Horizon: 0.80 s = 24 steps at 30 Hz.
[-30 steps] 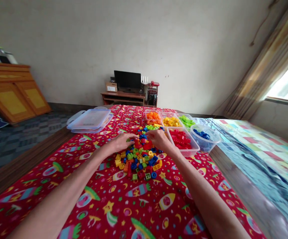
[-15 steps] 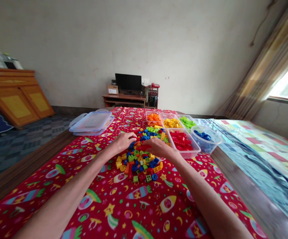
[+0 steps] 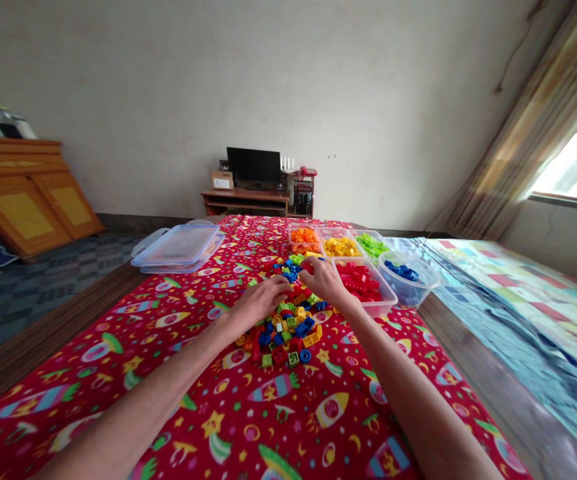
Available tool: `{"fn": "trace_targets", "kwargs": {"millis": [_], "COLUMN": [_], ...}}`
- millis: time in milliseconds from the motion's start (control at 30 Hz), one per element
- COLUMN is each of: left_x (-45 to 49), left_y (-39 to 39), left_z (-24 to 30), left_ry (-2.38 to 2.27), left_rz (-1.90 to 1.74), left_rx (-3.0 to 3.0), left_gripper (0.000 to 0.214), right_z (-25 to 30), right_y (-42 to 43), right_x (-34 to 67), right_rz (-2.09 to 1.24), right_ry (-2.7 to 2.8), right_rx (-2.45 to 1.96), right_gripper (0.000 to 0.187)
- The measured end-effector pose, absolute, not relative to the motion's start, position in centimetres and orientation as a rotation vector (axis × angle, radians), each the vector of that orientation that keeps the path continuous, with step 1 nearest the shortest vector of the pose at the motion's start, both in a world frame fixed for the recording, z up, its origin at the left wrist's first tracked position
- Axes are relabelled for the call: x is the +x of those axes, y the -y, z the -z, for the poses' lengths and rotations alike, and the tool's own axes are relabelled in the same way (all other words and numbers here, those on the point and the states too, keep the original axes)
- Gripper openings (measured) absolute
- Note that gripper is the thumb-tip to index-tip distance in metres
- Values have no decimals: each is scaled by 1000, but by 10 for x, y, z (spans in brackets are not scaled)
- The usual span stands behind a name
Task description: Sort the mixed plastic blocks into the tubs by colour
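Brick pile spreads toward you at 6 o'clock from between your curled left hand and curled right hand, whether either pinches a brick you cannot tell, the red-brick box at 3 o'clock, nearer your right.

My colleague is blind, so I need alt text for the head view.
A left hand and right hand are at a pile of multicoloured toy building bricks on a red rocket-print tablecloth. Clear containers at right each hold one colour: orange, yellow, green, red or blue. Stacked lids lie at left.
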<state>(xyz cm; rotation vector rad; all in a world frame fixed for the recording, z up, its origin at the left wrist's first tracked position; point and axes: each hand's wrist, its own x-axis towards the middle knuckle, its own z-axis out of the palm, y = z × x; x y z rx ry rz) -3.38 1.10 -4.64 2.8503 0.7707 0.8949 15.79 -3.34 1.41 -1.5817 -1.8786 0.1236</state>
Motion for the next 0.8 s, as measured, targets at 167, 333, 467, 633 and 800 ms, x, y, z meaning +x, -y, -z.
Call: {"fn": "trace_targets", "kwargs": {"millis": [167,333,467,633,800], "left_x": [-36,-37,-36,-31,-25], "left_y": [-14,-15,-12,-6,3], "left_z": [46,47,37,13,2], "left_ry": [-786,-817,-877,-1024,-1025], "left_rz": [-936,-955,-963,-1000,-1117], "left_rx": [2842,2816,2768,2577,2386], "left_gripper": [12,10,14,13,24], "right_z": [-21,-29,-32,-23,-17], "right_y": [37,46,49,40,38], "right_x": [156,150,147,145,133], "right_rz": [-186,-299,-318,-410,-997], "right_ry": [1844,1845,1843,1793,1462], "right_rx": [-1604,-1616,-1621,-1557,-1354], "right_gripper": [26,29,30,26,23]}}
